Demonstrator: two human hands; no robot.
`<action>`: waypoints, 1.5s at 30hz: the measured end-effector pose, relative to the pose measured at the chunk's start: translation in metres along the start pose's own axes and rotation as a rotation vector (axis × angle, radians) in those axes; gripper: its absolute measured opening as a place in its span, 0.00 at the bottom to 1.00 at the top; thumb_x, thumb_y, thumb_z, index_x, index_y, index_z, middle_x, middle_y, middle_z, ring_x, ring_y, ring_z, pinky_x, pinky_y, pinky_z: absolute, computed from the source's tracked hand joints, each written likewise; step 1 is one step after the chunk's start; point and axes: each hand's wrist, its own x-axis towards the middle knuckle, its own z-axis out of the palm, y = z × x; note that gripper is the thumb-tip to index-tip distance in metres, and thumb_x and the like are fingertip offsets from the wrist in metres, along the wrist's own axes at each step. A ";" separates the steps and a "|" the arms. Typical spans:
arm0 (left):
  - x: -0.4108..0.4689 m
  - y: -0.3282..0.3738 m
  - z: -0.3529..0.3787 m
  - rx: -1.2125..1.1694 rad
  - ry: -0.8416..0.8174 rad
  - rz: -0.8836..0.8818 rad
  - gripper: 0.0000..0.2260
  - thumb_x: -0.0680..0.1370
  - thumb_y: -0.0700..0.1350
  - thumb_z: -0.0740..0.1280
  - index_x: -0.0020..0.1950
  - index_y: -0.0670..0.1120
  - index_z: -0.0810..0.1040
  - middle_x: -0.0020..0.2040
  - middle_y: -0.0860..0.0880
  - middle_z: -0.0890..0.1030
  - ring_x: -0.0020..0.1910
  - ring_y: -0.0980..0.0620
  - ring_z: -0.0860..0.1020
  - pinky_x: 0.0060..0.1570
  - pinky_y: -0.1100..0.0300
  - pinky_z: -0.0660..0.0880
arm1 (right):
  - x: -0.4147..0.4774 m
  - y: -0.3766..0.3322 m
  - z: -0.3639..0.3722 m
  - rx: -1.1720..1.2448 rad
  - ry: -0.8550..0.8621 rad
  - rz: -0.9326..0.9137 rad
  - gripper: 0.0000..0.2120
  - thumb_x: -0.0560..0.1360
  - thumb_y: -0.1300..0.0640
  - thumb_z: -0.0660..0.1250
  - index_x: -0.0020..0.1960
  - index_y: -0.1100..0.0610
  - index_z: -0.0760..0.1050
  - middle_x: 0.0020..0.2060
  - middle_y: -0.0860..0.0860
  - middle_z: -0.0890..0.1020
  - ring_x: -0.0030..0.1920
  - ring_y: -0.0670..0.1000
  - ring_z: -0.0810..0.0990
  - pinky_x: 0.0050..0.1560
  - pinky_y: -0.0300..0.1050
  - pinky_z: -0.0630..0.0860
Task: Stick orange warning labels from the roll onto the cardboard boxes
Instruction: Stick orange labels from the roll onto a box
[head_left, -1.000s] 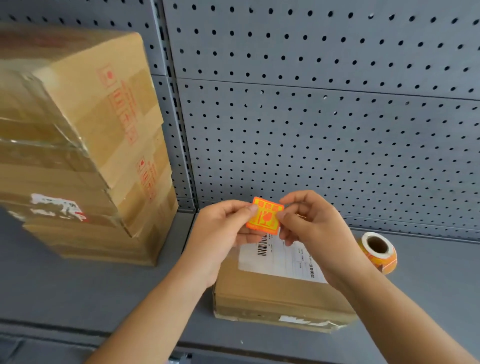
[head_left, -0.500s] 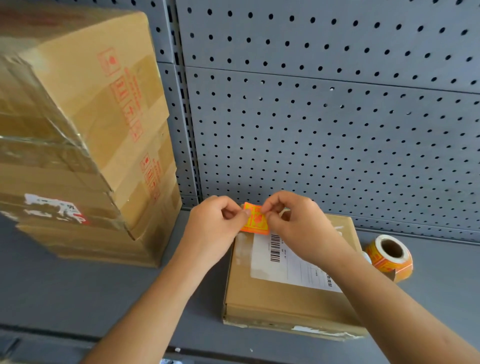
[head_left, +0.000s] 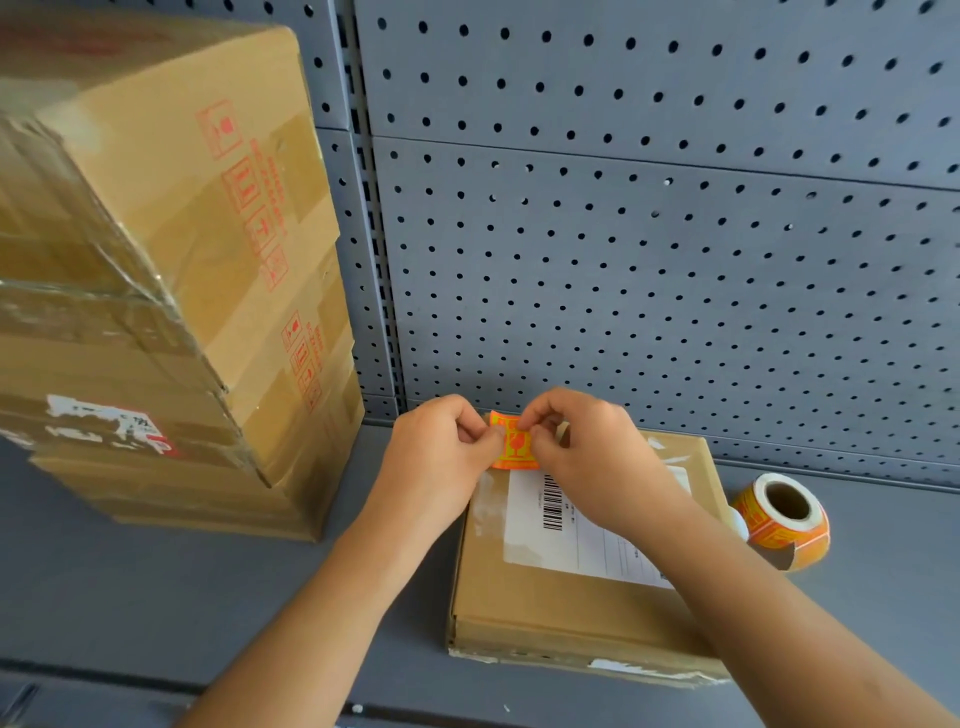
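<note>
An orange warning label (head_left: 514, 448) is pinched between my left hand (head_left: 441, 462) and my right hand (head_left: 592, 457), each at one side edge. The label hangs just over the far left corner of a flat cardboard box (head_left: 524, 597) lying on the shelf; whether it touches the box I cannot tell. The box carries a white shipping label with a barcode (head_left: 582, 530). The roll of orange labels (head_left: 784, 519) lies on its side to the right of the box, a loose end hanging off it.
A tall stack of taped cardboard boxes (head_left: 171, 270) with red handling marks fills the left of the grey shelf (head_left: 182, 597). A grey pegboard wall (head_left: 649, 260) stands right behind. The shelf's front lip (head_left: 104, 680) runs along the bottom.
Both hands have carried the label down and away, from mid-air above the box to its far left corner. The view has shifted left and closer.
</note>
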 end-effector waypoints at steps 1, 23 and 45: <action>0.000 0.001 0.000 0.004 0.001 0.005 0.11 0.77 0.47 0.72 0.36 0.48 0.76 0.28 0.54 0.73 0.28 0.59 0.71 0.31 0.68 0.69 | 0.000 0.000 0.001 -0.010 0.002 0.000 0.08 0.79 0.61 0.63 0.50 0.53 0.79 0.32 0.45 0.76 0.23 0.41 0.71 0.25 0.32 0.66; 0.001 0.004 0.013 0.153 0.076 0.066 0.12 0.78 0.46 0.70 0.39 0.43 0.72 0.34 0.50 0.73 0.36 0.50 0.74 0.35 0.53 0.71 | -0.001 -0.001 0.013 -0.256 0.079 -0.093 0.09 0.79 0.56 0.62 0.54 0.52 0.81 0.47 0.51 0.76 0.39 0.54 0.79 0.41 0.53 0.79; -0.010 -0.003 0.024 -0.402 -0.090 -0.284 0.12 0.85 0.56 0.57 0.53 0.55 0.80 0.46 0.50 0.82 0.45 0.51 0.80 0.42 0.56 0.72 | 0.005 0.016 0.021 -0.544 0.057 0.105 0.20 0.82 0.38 0.49 0.56 0.48 0.74 0.52 0.46 0.81 0.57 0.54 0.75 0.62 0.53 0.63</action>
